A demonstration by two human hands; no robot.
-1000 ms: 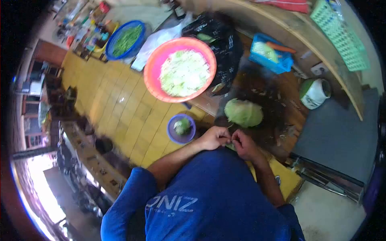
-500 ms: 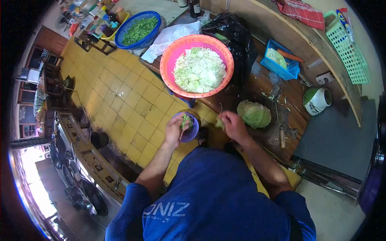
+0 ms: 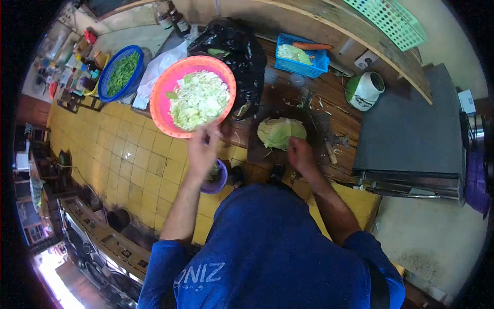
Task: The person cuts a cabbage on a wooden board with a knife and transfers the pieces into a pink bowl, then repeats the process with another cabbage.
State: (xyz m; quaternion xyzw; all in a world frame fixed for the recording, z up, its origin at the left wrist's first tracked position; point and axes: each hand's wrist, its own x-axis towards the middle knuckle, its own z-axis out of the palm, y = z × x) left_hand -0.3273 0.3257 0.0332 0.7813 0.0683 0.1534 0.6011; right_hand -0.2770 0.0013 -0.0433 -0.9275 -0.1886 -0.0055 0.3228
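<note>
A half-cut cabbage rests on a dark cutting board. My right hand has its curled fingers on the cabbage's near right edge. My left hand, smeared by motion, is raised at the near rim of an orange-pink basin; what its fingers hold, if anything, does not show. Shredded cabbage fills the basin's middle, with a greener leaf piece at its left side. Below my left hand, a purple bucket with scraps stands on the floor.
A knife lies right of the board. Behind are a black plastic bag and a blue basket with a carrot. A blue colander of cut greens is at far left. A white container stands right.
My left hand has gone from above the bucket up to the basin's rim, and the green piece no longer shows in it. My right hand has moved onto the cabbage. The view has shifted rightward.
</note>
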